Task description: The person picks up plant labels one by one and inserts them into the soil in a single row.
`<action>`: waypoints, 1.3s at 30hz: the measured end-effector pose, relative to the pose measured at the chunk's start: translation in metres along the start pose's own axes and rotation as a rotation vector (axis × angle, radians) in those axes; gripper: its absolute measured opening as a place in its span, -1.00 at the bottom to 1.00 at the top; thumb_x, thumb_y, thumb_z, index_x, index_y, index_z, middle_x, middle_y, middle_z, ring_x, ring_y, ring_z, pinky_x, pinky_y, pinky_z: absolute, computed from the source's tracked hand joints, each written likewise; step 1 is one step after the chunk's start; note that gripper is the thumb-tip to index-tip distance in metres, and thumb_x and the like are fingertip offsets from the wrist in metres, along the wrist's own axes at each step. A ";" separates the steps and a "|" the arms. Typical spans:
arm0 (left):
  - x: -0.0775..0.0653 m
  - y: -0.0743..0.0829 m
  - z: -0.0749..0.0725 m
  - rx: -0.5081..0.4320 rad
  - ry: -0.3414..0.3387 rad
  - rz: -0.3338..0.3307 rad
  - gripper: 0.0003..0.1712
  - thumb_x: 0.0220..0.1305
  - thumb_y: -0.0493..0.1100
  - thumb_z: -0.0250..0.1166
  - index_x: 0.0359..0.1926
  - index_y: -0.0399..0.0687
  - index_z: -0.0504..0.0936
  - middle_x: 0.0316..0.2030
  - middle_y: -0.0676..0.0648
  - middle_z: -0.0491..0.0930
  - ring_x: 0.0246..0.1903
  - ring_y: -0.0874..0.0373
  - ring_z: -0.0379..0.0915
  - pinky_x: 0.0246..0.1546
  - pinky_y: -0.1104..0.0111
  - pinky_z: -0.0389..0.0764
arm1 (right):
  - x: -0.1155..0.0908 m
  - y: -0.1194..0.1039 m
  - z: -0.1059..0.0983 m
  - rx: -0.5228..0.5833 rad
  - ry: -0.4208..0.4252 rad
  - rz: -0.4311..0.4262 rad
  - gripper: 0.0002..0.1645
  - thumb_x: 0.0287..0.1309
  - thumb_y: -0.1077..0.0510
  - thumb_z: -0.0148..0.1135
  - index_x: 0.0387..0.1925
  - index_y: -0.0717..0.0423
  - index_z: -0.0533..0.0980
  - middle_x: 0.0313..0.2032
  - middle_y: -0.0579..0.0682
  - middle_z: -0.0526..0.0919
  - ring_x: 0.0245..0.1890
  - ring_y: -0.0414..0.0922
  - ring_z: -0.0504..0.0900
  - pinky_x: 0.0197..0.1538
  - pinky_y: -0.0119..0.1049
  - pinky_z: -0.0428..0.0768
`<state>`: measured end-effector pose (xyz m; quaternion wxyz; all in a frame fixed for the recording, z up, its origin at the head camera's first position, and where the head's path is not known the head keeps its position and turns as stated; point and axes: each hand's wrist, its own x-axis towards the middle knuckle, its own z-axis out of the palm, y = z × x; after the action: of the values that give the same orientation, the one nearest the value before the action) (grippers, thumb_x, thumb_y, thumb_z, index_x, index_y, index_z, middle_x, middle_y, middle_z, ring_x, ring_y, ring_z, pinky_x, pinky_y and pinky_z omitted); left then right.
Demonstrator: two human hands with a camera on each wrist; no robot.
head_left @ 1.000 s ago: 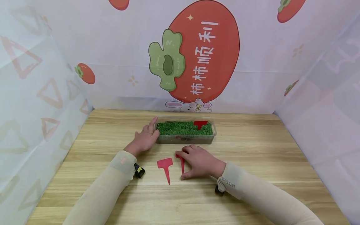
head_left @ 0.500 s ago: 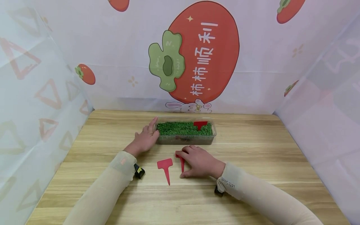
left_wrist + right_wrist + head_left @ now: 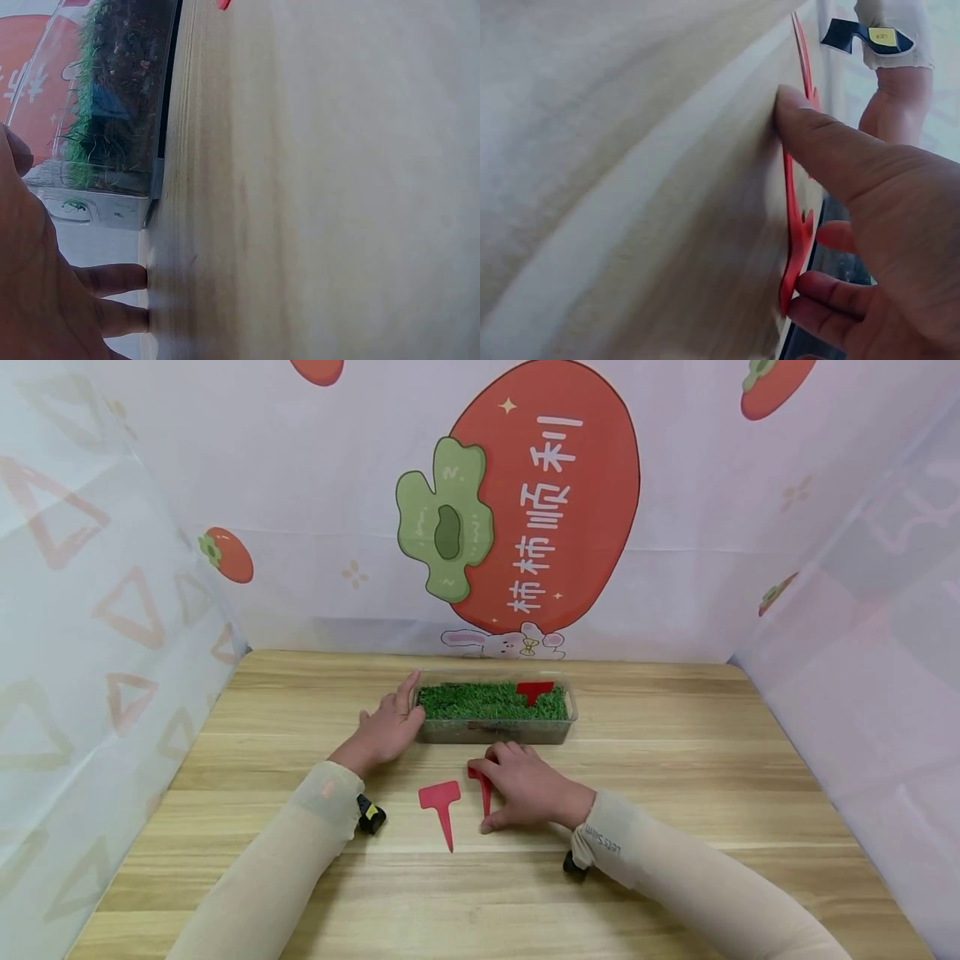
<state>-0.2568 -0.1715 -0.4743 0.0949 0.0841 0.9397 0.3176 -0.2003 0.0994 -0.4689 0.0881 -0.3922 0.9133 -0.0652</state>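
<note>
Backdrop: Cloth [image 3: 330, 485] printed with persimmons rises behind the worker's table.
Table: A wood-grain top [image 3: 697, 760] carries the whole scene.
Sleeves: The right sleeve [image 3: 690, 868] has edged slightly left in the last half second; the left sleeve [image 3: 255, 877] lies as it did.
Clear tray: A clear tray [image 3: 517, 734] of green grass [image 3: 468, 702] sits near the table's back edge, apparently in the same place.
Right hand: The right hand [image 3: 531, 787] has shifted a touch with its sleeve and grips the near red marker, fingers curled at its head and thumb by the stem's point; how firm the hold is cannot be told.
Left hand: The left hand [image 3: 386, 733], unmoved, rests with fingers extended at the tray's left end, seemingly touching it, and holds nothing.
Red markers: One standing marker [image 3: 535, 691] is upright in the grass toward the right end; one loose marker [image 3: 441, 796] lies flat, untouched, left of the near red marker [image 3: 486, 798], which is in front of the tray, partly hidden by the fingers.
Stage: With so small a change, the work seems to be at taking hold; the gripped marker looks to be at table level, well short of the grass.
</note>
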 end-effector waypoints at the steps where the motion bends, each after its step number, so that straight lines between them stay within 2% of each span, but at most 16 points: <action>1: 0.000 0.000 0.000 0.000 0.004 0.003 -0.24 0.52 0.17 -0.34 0.59 0.40 -0.44 0.55 -0.36 -0.09 0.53 -0.33 -0.22 0.30 -0.48 -0.39 | 0.001 0.000 0.000 0.002 0.001 0.001 0.09 -0.15 -0.46 0.48 0.38 -0.11 0.38 0.07 -0.07 0.45 0.06 -0.14 0.38 0.19 -0.10 0.39; 11: -0.001 0.000 0.000 -0.011 -0.006 0.002 -0.25 0.53 0.18 -0.33 0.59 0.41 -0.44 0.56 -0.33 -0.11 0.54 -0.32 -0.23 0.30 -0.48 -0.40 | 0.003 -0.001 -0.003 0.088 -0.011 0.011 0.08 -0.21 -0.36 0.58 0.36 -0.15 0.37 0.06 -0.05 0.44 0.06 -0.10 0.38 0.16 -0.10 0.42; 17: -0.002 0.001 -0.001 -0.013 -0.006 -0.002 -0.25 0.53 0.19 -0.34 0.59 0.41 -0.42 0.56 -0.33 -0.12 0.54 -0.31 -0.24 0.32 -0.46 -0.40 | 0.002 0.000 -0.003 0.147 -0.014 -0.006 0.20 -0.21 -0.29 0.60 0.47 -0.14 0.26 0.13 -0.06 0.38 0.05 -0.19 0.38 0.08 -0.30 0.54; 22: -0.001 0.000 0.000 -0.004 -0.007 -0.006 -0.26 0.53 0.20 -0.36 0.58 0.46 -0.46 0.56 -0.35 -0.13 0.54 -0.33 -0.25 0.31 -0.46 -0.41 | 0.001 0.000 -0.004 0.087 0.023 -0.050 0.21 -0.17 -0.22 0.56 0.51 -0.09 0.21 0.26 0.01 0.35 0.20 -0.11 0.34 0.17 -0.26 0.55; 26: -0.001 0.000 0.000 0.005 -0.014 -0.015 -0.26 0.52 0.21 -0.36 0.56 0.52 -0.50 0.56 -0.35 -0.13 0.54 -0.32 -0.25 0.32 -0.45 -0.41 | 0.000 0.000 -0.007 0.037 0.052 -0.074 0.21 -0.19 -0.23 0.55 0.50 -0.08 0.21 0.18 -0.07 0.39 0.14 -0.16 0.33 0.09 -0.33 0.55; 32: -0.001 0.000 0.000 0.008 -0.015 -0.018 -0.26 0.52 0.21 -0.37 0.56 0.52 -0.50 0.56 -0.36 -0.14 0.54 -0.32 -0.25 0.32 -0.46 -0.41 | -0.002 -0.001 -0.011 0.032 0.078 -0.073 0.25 -0.22 -0.26 0.58 0.50 -0.08 0.20 0.17 -0.09 0.38 0.09 -0.20 0.34 0.01 -0.37 0.58; 39: -0.001 0.001 -0.001 -0.001 -0.017 -0.019 -0.26 0.52 0.21 -0.36 0.55 0.53 -0.50 0.55 -0.38 -0.14 0.54 -0.32 -0.24 0.32 -0.45 -0.41 | -0.003 -0.001 -0.017 0.063 0.078 -0.061 0.26 -0.24 -0.27 0.62 0.49 -0.13 0.20 0.27 -0.07 0.36 0.22 -0.15 0.33 0.11 -0.31 0.60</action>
<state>-0.2556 -0.1717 -0.4729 0.1059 0.0777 0.9395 0.3165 -0.2007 0.1020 -0.4517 0.0627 -0.4142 0.9011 -0.1116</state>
